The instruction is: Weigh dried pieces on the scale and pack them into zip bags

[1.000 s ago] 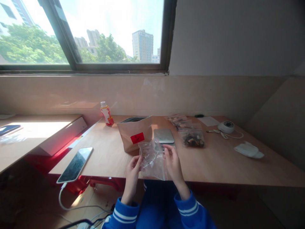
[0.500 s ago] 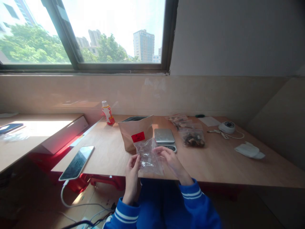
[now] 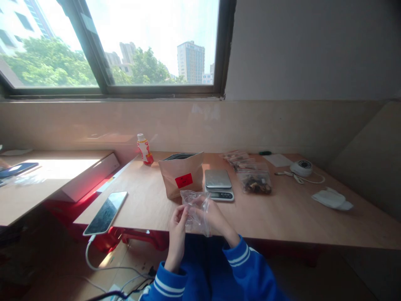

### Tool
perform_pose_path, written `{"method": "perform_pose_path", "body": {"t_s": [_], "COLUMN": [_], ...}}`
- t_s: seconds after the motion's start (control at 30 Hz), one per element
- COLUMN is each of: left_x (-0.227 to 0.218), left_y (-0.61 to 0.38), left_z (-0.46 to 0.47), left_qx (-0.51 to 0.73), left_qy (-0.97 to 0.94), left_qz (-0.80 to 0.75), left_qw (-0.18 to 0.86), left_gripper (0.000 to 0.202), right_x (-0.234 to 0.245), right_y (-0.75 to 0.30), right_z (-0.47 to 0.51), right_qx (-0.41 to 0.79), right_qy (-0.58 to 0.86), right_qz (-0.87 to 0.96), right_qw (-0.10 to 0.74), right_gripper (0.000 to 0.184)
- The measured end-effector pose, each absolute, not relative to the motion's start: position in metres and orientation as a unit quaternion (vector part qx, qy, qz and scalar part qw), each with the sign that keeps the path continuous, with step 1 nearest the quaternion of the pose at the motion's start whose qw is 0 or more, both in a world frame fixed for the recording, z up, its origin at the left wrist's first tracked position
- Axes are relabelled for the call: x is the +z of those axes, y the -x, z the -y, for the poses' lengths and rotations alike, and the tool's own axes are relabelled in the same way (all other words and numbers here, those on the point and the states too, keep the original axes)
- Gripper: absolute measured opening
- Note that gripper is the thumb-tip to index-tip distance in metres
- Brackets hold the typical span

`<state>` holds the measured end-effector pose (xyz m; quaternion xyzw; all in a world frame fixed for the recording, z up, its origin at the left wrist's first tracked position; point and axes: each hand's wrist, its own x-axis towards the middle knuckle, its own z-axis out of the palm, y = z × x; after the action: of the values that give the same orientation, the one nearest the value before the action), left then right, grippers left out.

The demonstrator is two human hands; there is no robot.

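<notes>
Far left, mid-height: side table [image 3: 78, 161], sunlit, with a dark flat device [image 3: 20, 169] on it. Left of centre, lower: phone [image 3: 106, 213], lying on the near left corner of the main table [image 3: 291, 217], with a white cable [image 3: 88, 256] running down from it. Above it, a red-and-white bottle [image 3: 145, 149], upright near the table's far edge.

Centre: brown pouch [image 3: 171, 179], upright, mouth parted, red label [image 3: 184, 181] on its front. Lower centre: left hand [image 3: 178, 223], thumb and fingers pinching the left side of a clear bag [image 3: 198, 225]. Bag is crumpled, held up at the table's near edge, just in front of the pouch. Right hand [image 3: 216, 215] meets the bag from the right; its fingers show through the film. Inside or behind, and whether pinching: cannot tell.

Right of centre: scale [image 3: 218, 179], just beside the pouch; then filled zip bag [image 3: 257, 182], dark pieces within, more bags [image 3: 239, 157] behind. Further right: white dome camera [image 3: 301, 168], then crumpled white item [image 3: 332, 199].
</notes>
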<state>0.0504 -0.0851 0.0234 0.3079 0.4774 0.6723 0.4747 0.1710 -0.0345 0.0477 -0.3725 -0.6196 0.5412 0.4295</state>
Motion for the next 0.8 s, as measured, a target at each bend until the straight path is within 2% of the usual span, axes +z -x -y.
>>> {"method": "perform_pose_path", "body": {"t_s": [0.23,0.37,0.47,0.6,0.7,0.8], "left_x": [0.027,0.019,0.012,0.011,0.015,0.020], "left_y": [-0.037,-0.023,-0.013,0.005,0.030,0.064], "left_z": [0.086,0.087,0.090,0.095,0.091,0.076], "left_qx": [0.689,0.693,0.689,0.686,0.668,0.616], "left_qy": [-0.224,-0.176,-0.188,-0.215,-0.215,-0.219], "left_qz": [-0.534,-0.585,-0.595,-0.607,-0.646,-0.712], "left_qw": [0.435,0.384,0.368,0.337,0.299,0.257], "left_gripper": [0.043,0.047,0.048,0.051,0.052,0.051], "right_x": [0.082,0.136,0.174,0.192,0.185,0.176], "right_y": [-0.204,-0.204,-0.181,-0.145,-0.131,-0.130], "right_z": [0.019,-0.008,-0.032,-0.052,-0.054,-0.050], "right_qx": [0.528,0.411,0.308,0.209,0.110,0.065], "right_qy": [0.383,0.391,0.372,0.342,0.360,0.382], "right_qz": [0.610,0.625,0.672,0.752,0.809,0.824], "right_qw": [0.450,0.536,0.561,0.523,0.451,0.413], "right_gripper": [0.030,0.028,0.023,0.015,0.016,0.016]}}
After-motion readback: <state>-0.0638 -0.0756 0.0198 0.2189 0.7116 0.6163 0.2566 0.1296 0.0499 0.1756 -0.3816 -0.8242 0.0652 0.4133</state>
